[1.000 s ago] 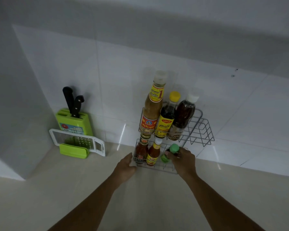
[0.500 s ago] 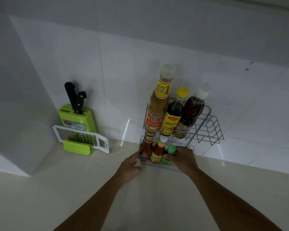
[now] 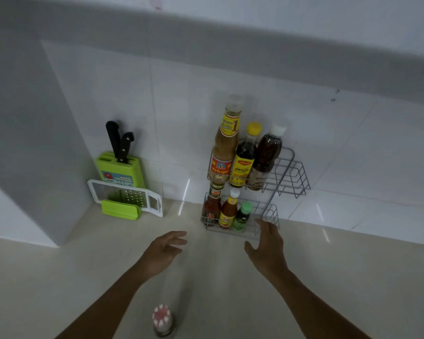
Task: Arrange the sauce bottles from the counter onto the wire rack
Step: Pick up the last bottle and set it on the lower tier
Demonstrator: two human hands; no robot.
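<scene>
A two-tier wire rack (image 3: 291,174) stands against the tiled wall. Its upper shelf holds a tall tan sauce bottle (image 3: 224,148), a dark bottle with a yellow cap (image 3: 245,157) and a dark bottle with a white cap (image 3: 266,155). On the lower shelf stand two red sauce bottles (image 3: 212,206) (image 3: 228,210) and a small green-capped bottle (image 3: 242,216). My right hand (image 3: 267,248) hovers open just in front of the lower shelf, holding nothing. Further left, my left hand (image 3: 163,250) is open above the counter. A bottle with a pink-and-white cap (image 3: 162,320) stands on the counter near me.
A green knife block (image 3: 119,167) with two black-handled knives stands by the wall at left. A white and green grater (image 3: 125,200) leans in front of it. A grey wall corner juts out at the far left. The beige counter (image 3: 328,277) stretches right of my arms.
My right hand has let go of the green-capped bottle, which now stands on the lower shelf. Both hands have drawn back from the rack and opened. The pink-capped bottle has come into view.
</scene>
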